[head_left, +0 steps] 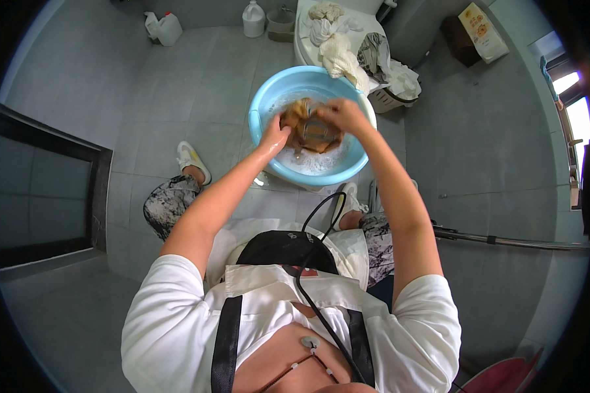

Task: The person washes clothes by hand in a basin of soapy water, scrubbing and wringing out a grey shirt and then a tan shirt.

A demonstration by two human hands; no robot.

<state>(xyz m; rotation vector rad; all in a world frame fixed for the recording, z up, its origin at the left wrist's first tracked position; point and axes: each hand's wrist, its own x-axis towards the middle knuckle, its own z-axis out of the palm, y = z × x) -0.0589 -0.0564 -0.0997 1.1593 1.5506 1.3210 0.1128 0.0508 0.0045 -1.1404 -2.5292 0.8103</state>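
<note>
A light-blue basin (pixel 314 179) stands on the floor between my feet, holding white suds (pixel 316 164). Over the foamy water is a brown, wet piece of cloth (pixel 321 141), bunched up and partly smeared by motion. At its left side my left hand (pixel 276 136) grips the cloth, wet up to the wrist. My right hand (pixel 343 116) is closed at the cloth's upper right edge, blurred, its fingertips partly hidden. What kind of garment the cloth is, I cannot make out.
White and grey laundry (pixel 337 52) lies on the toilet lid (pixel 306 39), one piece draping onto the basin's rim. A laundry basket (pixel 387 99) stands beside it. White jugs (pixel 254 19) are by the back wall. A black cable (pixel 301 281) hangs across my lap.
</note>
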